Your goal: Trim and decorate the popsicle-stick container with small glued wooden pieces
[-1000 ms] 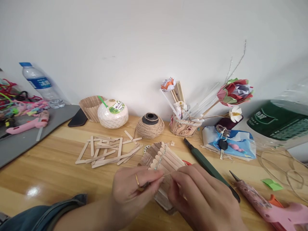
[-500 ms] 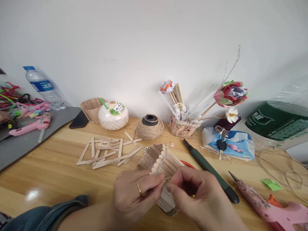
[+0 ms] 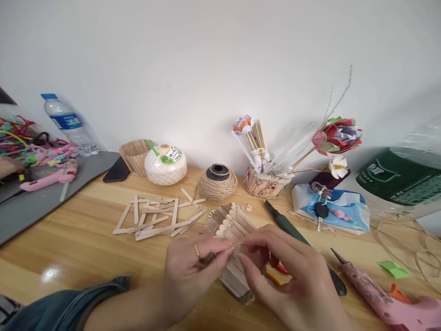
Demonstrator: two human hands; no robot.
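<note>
A tapered holder made of wooden craft sticks (image 3: 241, 225), with a glittery trim along its rounded stick ends, lies tilted on the table under and between my hands. My left hand (image 3: 196, 271), a gold ring on one finger, pinches a thin pale strand (image 3: 237, 244) at its fingertips, just over the holder. Facing it from the right is my right hand (image 3: 285, 271). Its index fingertip reaches the strand's end while the thumb is apart below. Red and yellow handle parts (image 3: 273, 277) show beneath my right hand; the rest of that tool is hidden.
Loose craft sticks (image 3: 156, 220) lie to the left. Behind are a twine spool (image 3: 217, 181), a wrapped coconut (image 3: 166, 165) and a flower holder (image 3: 265, 182). On the right lie a green cutter (image 3: 292, 234) and a pink glue gun (image 3: 406, 308). Another person's hand (image 3: 8, 167) shows far left.
My right thumb and index finger have parted from their pinch. The left fingertips have lifted slightly off the holder with the strand. The view has shifted slightly left.
</note>
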